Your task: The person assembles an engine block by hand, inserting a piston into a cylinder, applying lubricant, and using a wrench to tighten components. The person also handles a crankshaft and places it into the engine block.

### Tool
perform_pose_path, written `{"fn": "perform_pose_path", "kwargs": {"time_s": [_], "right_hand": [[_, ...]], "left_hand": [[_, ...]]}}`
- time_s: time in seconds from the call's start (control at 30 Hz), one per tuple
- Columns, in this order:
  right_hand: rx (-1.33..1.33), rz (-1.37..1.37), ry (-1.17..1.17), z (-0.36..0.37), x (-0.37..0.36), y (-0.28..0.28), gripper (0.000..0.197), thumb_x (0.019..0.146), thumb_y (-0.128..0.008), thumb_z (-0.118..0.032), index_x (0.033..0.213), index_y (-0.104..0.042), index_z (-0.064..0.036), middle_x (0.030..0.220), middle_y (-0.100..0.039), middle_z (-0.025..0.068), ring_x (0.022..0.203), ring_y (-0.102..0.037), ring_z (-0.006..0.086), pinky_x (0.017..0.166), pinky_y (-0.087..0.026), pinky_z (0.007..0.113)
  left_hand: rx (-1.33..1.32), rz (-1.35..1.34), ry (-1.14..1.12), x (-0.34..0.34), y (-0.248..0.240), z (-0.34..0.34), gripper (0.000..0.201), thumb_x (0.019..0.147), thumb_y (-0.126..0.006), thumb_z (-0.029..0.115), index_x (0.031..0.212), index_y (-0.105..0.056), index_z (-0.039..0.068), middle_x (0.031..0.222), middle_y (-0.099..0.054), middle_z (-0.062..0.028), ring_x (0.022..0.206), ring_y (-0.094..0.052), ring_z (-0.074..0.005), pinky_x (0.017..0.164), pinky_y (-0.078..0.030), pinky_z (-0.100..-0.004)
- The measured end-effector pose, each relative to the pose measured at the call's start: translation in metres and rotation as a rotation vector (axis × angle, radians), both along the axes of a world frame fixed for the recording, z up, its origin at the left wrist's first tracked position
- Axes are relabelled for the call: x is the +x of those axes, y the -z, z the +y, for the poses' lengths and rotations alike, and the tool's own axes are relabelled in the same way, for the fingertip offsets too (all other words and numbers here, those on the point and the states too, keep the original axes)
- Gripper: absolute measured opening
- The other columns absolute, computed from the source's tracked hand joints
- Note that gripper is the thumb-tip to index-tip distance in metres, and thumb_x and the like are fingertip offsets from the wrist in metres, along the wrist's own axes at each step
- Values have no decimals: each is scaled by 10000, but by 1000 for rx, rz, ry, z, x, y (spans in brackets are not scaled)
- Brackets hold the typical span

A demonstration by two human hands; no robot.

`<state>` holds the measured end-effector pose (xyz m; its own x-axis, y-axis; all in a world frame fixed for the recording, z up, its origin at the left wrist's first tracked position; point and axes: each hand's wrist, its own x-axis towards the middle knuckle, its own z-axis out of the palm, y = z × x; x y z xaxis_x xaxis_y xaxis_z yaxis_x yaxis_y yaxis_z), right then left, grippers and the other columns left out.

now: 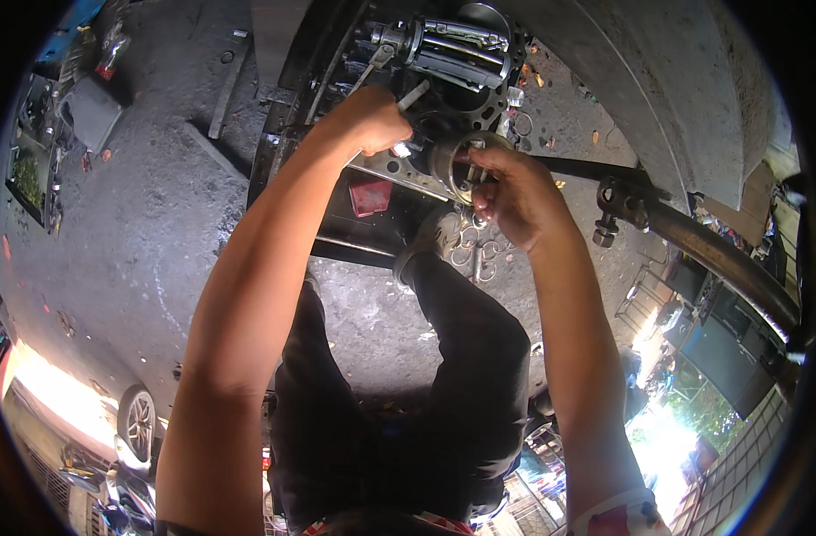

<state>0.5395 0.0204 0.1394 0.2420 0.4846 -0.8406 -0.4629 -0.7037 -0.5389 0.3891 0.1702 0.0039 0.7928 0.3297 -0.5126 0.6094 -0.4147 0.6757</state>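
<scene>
My left hand (378, 122) is closed in a fist around a short grey bar-like tool (414, 96). One end of it sticks out past my knuckles; a bright metal piece shows under the fist, and I cannot tell whether it belongs to the tool. To its right, my right hand (520, 192) grips a hollow round metal part (445, 167) by its rim, thumb on top and fingers curled below. The part's open side faces my right palm, and crosswise pieces show inside. Both hands are above a flat metal plate with round holes (399, 168).
Beyond my hands lies a metal device with parallel bars (461, 55). A red tray (369, 197) sits below the plate. Loose metal rings (479, 255) lie by my shoe (439, 234). A thick pipe (716, 255) with a bolt crosses at the right. Metal strips (229, 94) lie on the floor.
</scene>
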Motion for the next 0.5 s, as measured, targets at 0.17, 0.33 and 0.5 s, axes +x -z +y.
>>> {"fn": "perform_pose_path", "kwargs": {"time_s": [0.17, 0.33, 0.5], "right_hand": [[1, 12, -1, 14, -4, 13, 209, 896, -666, -197, 1055, -655, -62, 873, -636, 64, 581, -533, 152, 528, -415, 302], [3, 31, 29, 26, -12, 19, 187, 897, -667, -210, 1025, -658, -74, 854, -627, 42, 592, -525, 143, 538, -418, 295], [28, 56, 41, 27, -14, 20, 169, 894, -672, -214, 1002, -661, -84, 848, -633, 34, 597, -518, 136, 551, -426, 290]], "left_hand": [[57, 91, 67, 17, -1, 5, 219, 797, -733, 152, 855, -724, -58, 686, -673, -179, 582, -673, -228, 491, -502, -380], [-335, 104, -360, 15, -28, 5, 212, 776, -720, 133, 789, -695, -77, 619, -617, -127, 491, -581, -205, 436, -447, -371], [-502, 43, -508, 8, -45, 6, 162, 781, -712, 95, 756, -685, -63, 627, -603, -96, 451, -441, -153, 414, -384, -338]]}}
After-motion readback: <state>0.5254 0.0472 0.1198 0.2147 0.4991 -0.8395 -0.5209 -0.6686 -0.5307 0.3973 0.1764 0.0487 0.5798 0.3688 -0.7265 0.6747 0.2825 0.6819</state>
